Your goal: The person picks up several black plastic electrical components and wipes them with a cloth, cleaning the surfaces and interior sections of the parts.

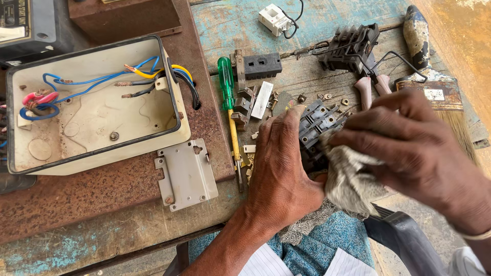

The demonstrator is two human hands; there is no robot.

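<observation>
My left hand (279, 168) grips a black plastic switch block (316, 125) with several slots, holding it from its left side just above the bench edge. My right hand (409, 138) presses a wad of grey rag (348, 176) against the block's right side. The lower part of the block is hidden behind the rag and my fingers. A green-handled screwdriver (227, 94) lies on the bench just left of my left hand.
An open cream box (97, 153) with blue, yellow and black wires sits at left on a rusty plate, a grey metal bracket (186, 174) beside it. Small screws, black parts (350, 48), a white part (273, 18) and a paintbrush (434, 76) lie farther back.
</observation>
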